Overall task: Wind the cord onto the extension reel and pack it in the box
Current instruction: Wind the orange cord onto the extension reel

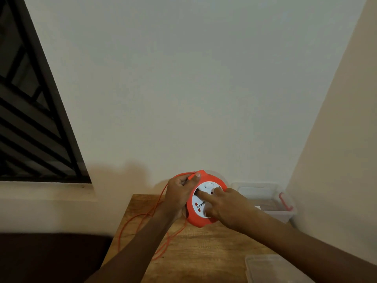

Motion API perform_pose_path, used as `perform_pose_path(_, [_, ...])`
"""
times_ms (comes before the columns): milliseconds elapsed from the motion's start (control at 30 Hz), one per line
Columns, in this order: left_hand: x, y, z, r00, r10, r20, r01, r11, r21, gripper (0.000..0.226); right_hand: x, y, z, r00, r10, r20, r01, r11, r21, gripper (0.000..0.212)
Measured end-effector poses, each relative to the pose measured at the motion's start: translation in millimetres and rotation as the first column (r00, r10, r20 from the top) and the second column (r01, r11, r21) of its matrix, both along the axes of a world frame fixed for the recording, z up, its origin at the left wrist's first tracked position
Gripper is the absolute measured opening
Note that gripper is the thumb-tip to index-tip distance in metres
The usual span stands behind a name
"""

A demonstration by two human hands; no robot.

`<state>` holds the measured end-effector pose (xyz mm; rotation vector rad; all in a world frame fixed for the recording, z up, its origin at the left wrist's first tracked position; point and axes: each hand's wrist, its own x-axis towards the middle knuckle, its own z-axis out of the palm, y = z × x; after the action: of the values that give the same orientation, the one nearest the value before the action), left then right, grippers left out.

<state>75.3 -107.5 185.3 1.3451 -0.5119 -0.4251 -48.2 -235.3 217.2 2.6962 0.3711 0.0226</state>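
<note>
Orange reel point(201, 220) tilted up above the tabletop point(204, 250), centre of view. Left hand point(179, 194) at its 9 o'clock edge, fingers curled round the rim, thumb pinching the cord point(142, 216) at 11 o'clock. Right hand point(228, 207) on the white socket face, fingers spread, index tip pressing near centre. Cord trailing in loose loops toward 7 o'clock. Clear box point(285, 213) at 3 o'clock, near the reel; lid point(271, 268) at 5 o'clock.

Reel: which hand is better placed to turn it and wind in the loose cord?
Probably right. The right hand has fingers on the reel face, while the left hand grips its edge, guiding the cord.
</note>
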Motion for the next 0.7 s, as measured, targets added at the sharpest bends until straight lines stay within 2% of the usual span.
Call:
perform_pose_path(100, [-1, 2, 2, 1.000, -0.014, 0.020, 0.014, 1.000, 0.002, 0.018, -2, 4, -13, 0.999, -0.053, -0.007, 0.052, 0.997, -0.060, 0.042])
perform_pose_path(167, [3, 2, 0, 0.999, -0.019, 0.032, 0.019, 1.000, 0.001, 0.018, 1, 4, -13, 0.996, -0.085, 0.003, 0.085, 0.996, -0.037, 0.052])
perform_pose_path(300, [3, 4, -8, 0.997, 0.014, -0.071, -0.015, 1.000, -0.026, 0.021, 5, -3, 4, 0.978, -0.204, 0.030, 0.204, 0.979, 0.021, 0.082])
perform_pose_path(400, [2, 2, -7, 0.992, 0.045, -0.117, -0.051, 0.997, -0.049, 0.019, 5, 1, 5, 0.977, -0.200, 0.071, 0.198, 0.980, 0.032, 0.087])
perform_pose_path(533, [4, 0, -8, 0.995, 0.054, -0.088, -0.056, 0.998, -0.017, 0.021, 9, 4, -3, 0.975, -0.205, 0.081, 0.200, 0.978, 0.064, 0.091])
perform_pose_path(633, [6, 1, -8, 0.996, 0.075, -0.057, -0.077, 0.997, -0.028, 0.014, 11, 3, -16, 0.962, -0.259, 0.091, 0.239, 0.953, 0.185, 0.093])
perform_pose_path(667, [6, 0, -8, 0.995, 0.080, -0.060, -0.083, 0.996, -0.044, 0.014, 11, 5, -19, 0.939, -0.338, 0.071, 0.304, 0.907, 0.292, 0.093])
perform_pose_path(700, [6, -3, -8, 0.993, 0.090, -0.076, -0.095, 0.994, -0.062, 0.015, 11, 8, -19, 0.902, -0.432, 0.019, 0.378, 0.809, 0.449, 0.092])
